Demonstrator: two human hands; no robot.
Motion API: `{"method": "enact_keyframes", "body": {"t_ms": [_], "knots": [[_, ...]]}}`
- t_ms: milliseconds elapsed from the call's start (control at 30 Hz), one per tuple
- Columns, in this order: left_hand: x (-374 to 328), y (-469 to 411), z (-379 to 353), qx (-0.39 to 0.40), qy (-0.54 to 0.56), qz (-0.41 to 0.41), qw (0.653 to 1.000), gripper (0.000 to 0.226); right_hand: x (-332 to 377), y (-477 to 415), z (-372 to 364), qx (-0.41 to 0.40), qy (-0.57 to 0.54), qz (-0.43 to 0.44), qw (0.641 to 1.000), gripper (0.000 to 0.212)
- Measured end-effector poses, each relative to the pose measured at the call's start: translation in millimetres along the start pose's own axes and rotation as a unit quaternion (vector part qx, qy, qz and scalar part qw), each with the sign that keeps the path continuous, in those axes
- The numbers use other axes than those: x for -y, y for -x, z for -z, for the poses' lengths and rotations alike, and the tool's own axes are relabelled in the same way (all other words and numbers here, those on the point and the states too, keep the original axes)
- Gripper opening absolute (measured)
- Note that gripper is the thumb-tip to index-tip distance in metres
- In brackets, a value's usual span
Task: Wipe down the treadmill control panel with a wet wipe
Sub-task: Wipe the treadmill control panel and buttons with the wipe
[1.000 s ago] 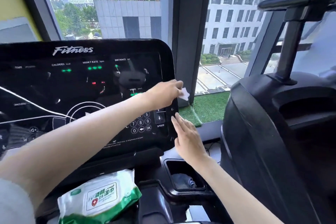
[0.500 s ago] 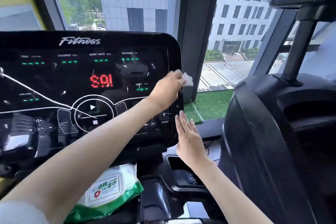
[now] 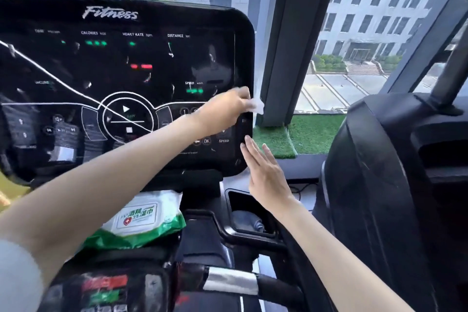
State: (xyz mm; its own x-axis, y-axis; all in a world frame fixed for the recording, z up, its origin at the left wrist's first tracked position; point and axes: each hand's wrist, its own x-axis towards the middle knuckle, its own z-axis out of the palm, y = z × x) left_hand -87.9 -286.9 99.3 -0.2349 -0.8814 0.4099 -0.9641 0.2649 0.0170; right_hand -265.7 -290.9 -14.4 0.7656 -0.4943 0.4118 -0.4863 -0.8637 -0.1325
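The black treadmill control panel (image 3: 121,63) fills the left half of the view, with lit green and red readouts and a round start button. My left hand (image 3: 225,111) reaches across it and grips a white wet wipe (image 3: 257,106) against the panel's right edge, over the keypad. My right hand (image 3: 263,172) is held flat with straight fingers, its fingertips touching the panel's lower right edge just below the left hand.
A green and white pack of wet wipes (image 3: 141,220) lies on the console below the panel. A cup holder (image 3: 248,213) with a bottle sits to its right. Another black machine (image 3: 395,185) stands close on the right. A window pillar (image 3: 286,40) rises behind.
My left hand with the wipe has slid a little down the panel's right edge. The camera has tilted down, showing more of the console and handlebar. My right hand stays at the lower right edge.
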Motion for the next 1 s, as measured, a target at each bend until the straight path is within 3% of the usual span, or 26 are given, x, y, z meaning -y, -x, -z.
{"method": "enact_keyframes", "body": {"t_ms": [67, 100, 200, 233, 267, 367, 400, 533, 700, 867, 1000], "knots": [[0, -5, -2, -0.070, 0.022, 0.078, 0.994, 0.028, -1, 2, -8, 0.006, -0.016, -0.011, 1.000, 0.072], [-4, -3, -6, -0.067, 0.015, 0.072, 0.995, 0.028, -3, 3, -12, 0.011, -0.029, -0.019, 0.999, 0.073], [-23, 15, -14, 0.087, -0.020, -0.023, 0.996, 0.042, -9, 2, -21, 0.036, -0.043, -0.026, 0.998, 0.075], [-23, 17, -15, 0.102, -0.024, -0.026, 0.994, 0.042, -11, 1, -21, 0.038, -0.040, -0.022, 0.998, 0.075], [-19, 15, -14, 0.085, -0.024, -0.007, 0.996, 0.040, -11, 1, -21, 0.036, -0.037, -0.016, 0.999, 0.074], [-12, 8, -15, -0.075, 0.024, 0.097, 0.992, 0.025, -9, -2, -17, -0.005, -0.029, -0.002, 1.000, 0.068], [-16, 9, -17, -0.089, 0.027, 0.093, 0.991, 0.025, -7, -2, -16, -0.015, -0.025, 0.000, 1.000, 0.067], [-36, 25, -28, 0.060, -0.020, 0.007, 0.998, 0.036, -8, -4, -20, -0.022, -0.020, 0.002, 1.000, 0.065], [-20, 13, -24, -0.126, 0.040, 0.123, 0.984, 0.021, -12, 1, -23, -0.001, -0.033, 0.000, 0.999, 0.067], [-34, 36, -37, 0.051, -0.019, 0.017, 0.998, 0.037, -11, 16, -20, -0.080, -0.093, -0.023, 0.992, 0.053], [-33, 32, -40, -0.030, -0.001, 0.098, 0.995, 0.031, -10, 15, -19, -0.125, -0.136, -0.100, 0.978, 0.036]]}}
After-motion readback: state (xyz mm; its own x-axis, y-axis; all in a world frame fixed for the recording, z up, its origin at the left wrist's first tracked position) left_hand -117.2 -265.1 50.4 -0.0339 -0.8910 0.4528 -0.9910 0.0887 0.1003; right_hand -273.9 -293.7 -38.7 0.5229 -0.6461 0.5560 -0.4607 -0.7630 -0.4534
